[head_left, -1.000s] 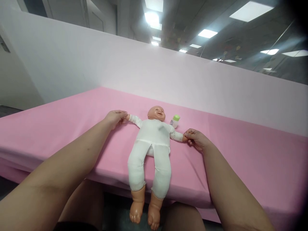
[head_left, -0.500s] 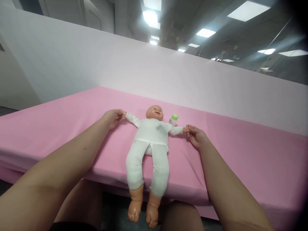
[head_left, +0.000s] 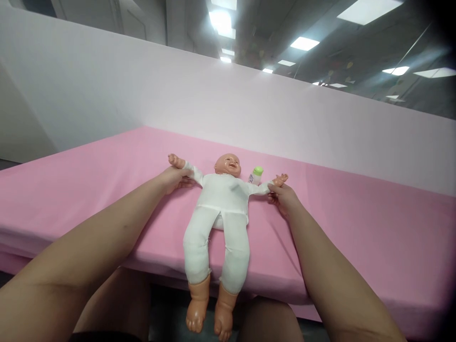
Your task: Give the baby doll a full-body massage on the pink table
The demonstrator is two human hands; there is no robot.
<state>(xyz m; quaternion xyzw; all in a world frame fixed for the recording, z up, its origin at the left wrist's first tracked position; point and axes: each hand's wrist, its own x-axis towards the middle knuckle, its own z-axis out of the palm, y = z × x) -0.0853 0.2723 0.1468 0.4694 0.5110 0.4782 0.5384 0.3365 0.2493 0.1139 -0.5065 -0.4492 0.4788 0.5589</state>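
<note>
A baby doll [head_left: 224, 194] with a white cloth body lies on its back, arms spread and bare feet hanging over the near edge of the pink-covered surface. Its forearm on the left side is gripped by my left hand [head_left: 175, 180], the fingers closed round the white sleeve below the doll's hand. On the other side my right hand [head_left: 283, 195] pinches the sleeve near the wrist of the doll's other arm. Both doll hands stick out free beyond my fingers. Close to the doll's head and shoulder is a small bottle [head_left: 256, 175] with a green cap.
The pink cover [head_left: 349, 228] spreads out to both sides of the doll. A white partition [head_left: 285, 114] rises along the back, with ceiling lights above it. My legs are below the near edge.
Both my hands have shifted inward, from the doll's hands to its forearms near the wrists. The doll's hands now show uncovered and point slightly upward.
</note>
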